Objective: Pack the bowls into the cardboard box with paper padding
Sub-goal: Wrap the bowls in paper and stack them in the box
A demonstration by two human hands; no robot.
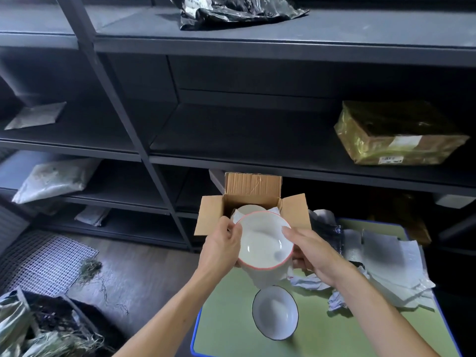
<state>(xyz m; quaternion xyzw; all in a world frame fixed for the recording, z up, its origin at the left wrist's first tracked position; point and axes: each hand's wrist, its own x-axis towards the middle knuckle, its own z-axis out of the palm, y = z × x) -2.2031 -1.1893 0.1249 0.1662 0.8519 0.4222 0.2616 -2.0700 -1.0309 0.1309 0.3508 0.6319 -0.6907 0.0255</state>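
Bowl (264,243) at near edge of box (253,185)

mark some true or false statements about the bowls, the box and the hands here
1. Both the left hand and the right hand hold the pink-rimmed bowl. True.
2. The cardboard box is closed. False: its flaps stand open, and a white bowl already lies inside with paper.
3. A dark-rimmed bowl stands on the green table, held by neither hand. True.
4. The paper heap lies on the floor left of the box. False: it lies on the table, right of the box.
5. The gold-wrapped parcel rests on a shelf. True.
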